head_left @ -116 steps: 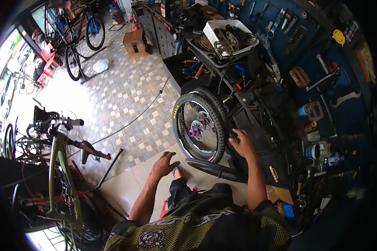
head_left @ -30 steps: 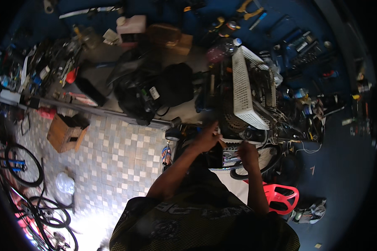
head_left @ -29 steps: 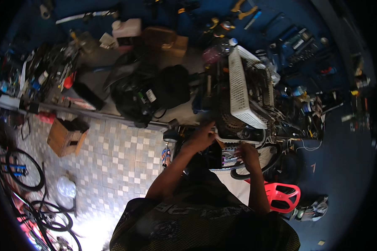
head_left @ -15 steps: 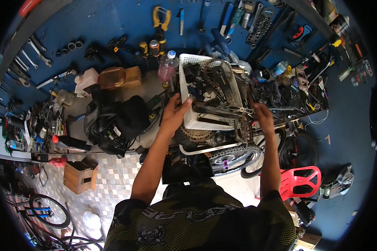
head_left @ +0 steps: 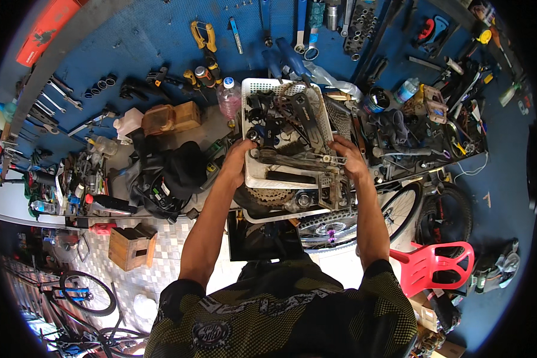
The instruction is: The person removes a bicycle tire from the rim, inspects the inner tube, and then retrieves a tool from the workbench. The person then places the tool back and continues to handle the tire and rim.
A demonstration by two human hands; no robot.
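A white perforated plastic basket (head_left: 255,173) full of used bicycle parts is between my hands at the bench front. My left hand (head_left: 236,162) grips its left side, fingers partly hidden behind the wall. On the opposite side, my right hand (head_left: 350,158) is closed around the rim. Inside lie a black crank arm (head_left: 305,116), a chainring (head_left: 287,94) and a long worn crank arm (head_left: 289,159). A metal cage pedal (head_left: 329,194) overhangs the front right corner. Below the basket, a cassette (head_left: 269,196) rests in another pale tray (head_left: 286,216).
A bottle of pink liquid (head_left: 228,98) stands behind my left hand. Farther left lies a black bag (head_left: 164,179). Tools and parts crowd the bench on the right. An open dark drawer (head_left: 265,241) is in front of my body; a red plastic chair (head_left: 438,265) stands right.
My right hand has come in from beside the pedal to the basket's right rim. My left hand has closed on the left side. The basket now sits straighter in view, and the view has shifted.
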